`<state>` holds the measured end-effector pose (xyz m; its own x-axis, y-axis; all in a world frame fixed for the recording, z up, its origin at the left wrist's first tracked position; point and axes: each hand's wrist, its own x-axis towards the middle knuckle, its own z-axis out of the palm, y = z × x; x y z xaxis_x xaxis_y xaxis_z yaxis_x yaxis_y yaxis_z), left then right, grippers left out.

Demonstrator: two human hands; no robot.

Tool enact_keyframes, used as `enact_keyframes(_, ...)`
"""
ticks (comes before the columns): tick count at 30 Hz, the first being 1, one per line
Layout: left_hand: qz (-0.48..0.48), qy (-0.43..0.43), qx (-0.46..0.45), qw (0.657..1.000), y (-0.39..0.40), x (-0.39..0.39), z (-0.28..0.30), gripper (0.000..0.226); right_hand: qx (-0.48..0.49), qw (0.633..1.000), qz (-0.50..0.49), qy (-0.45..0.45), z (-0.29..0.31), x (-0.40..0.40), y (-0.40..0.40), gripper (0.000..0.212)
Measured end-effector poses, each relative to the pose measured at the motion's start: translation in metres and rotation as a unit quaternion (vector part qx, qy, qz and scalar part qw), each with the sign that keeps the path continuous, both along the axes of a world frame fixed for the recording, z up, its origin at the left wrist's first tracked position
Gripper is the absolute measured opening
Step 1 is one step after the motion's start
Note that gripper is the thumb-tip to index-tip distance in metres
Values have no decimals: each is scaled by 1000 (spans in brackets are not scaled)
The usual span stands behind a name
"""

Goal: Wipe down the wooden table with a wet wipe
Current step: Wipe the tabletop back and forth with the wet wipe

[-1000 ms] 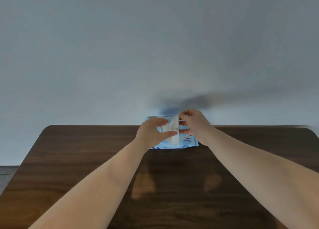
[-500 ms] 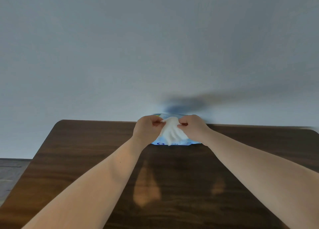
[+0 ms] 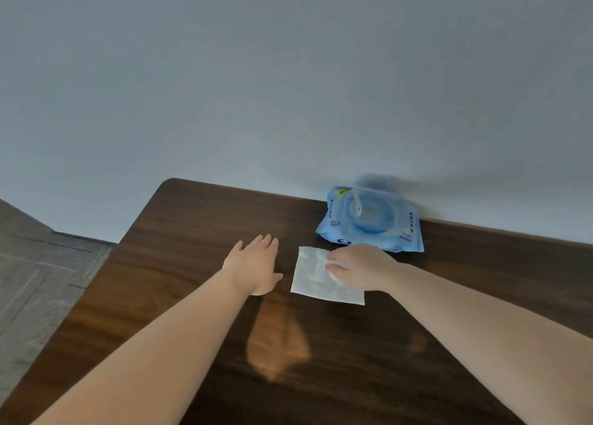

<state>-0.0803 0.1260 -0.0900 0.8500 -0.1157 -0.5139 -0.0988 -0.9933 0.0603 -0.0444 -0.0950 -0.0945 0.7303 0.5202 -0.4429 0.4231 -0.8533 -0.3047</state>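
Note:
A white wet wipe [image 3: 316,278] lies unfolded and flat on the dark wooden table [image 3: 179,264]. My right hand [image 3: 361,266] rests palm down on the wipe's right half, fingers pressing it to the wood. My left hand [image 3: 256,264] lies flat on the bare table just left of the wipe, fingers spread, holding nothing. A blue wipe pack [image 3: 372,222] sits just beyond the wipe by the table's far edge, its lid open with a wipe end sticking up.
A pale wall [image 3: 288,72] rises directly behind the table's far edge. The table's rounded far-left corner [image 3: 171,182] is in view, with grey wood-pattern floor [image 3: 35,274] beyond the left edge.
Both hands came down from the pack, where they held the wipe between them. The wipe now lies spread on the table under my right hand, and my left hand has let go. The view swung left.

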Motion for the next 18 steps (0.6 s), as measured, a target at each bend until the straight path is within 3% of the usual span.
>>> enact_keyframes(2, 26, 16, 12, 999, 20, -12, -11, 75, 1, 998, 37, -46, -15, -1, 12, 34)
enact_keyframes(7, 116, 37, 35, 992, 75, -47, -41, 89, -93, 982, 165, -18, -61, -12, 43, 55)
enact_keyframes(13, 175, 33, 77, 981, 148, -99, -71, 117, -45, 990, 123, -54, -92, -15, 131, 57)
enact_keyframes(18, 190, -39, 28, 981, 179, -118, -90, 119, -17, 992, 114, -59, -106, -2, 223, 57)
